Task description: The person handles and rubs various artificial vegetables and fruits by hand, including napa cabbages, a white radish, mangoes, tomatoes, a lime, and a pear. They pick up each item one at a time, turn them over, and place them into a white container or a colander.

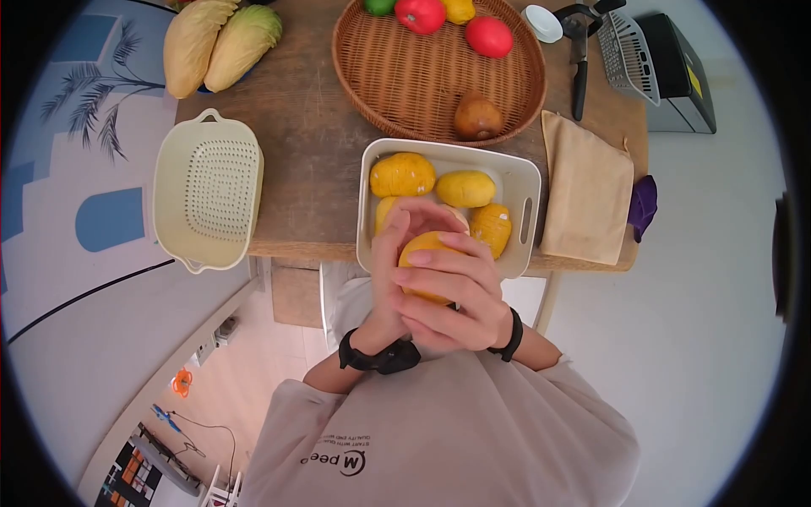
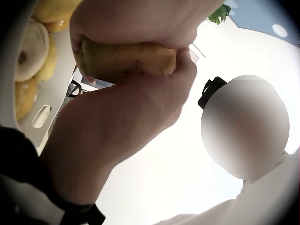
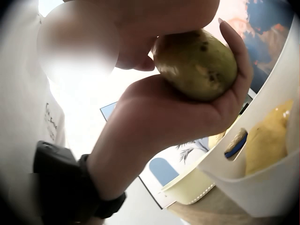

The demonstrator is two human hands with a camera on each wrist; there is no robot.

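1. Fingers of the right hand curl over a yellow oval fruit or vegetable, and fingers of the left hand curl round its other side, so both hands hold it.
2. It is up over the near side of a white bin.
3. Other yellow oval ones lie in the bin, with a pale one.
4. Past the bin is a wicker tray.
5. Just right of the bin lies a tan cloth bag.
6. Off to the left sits a pale basket full of holes.
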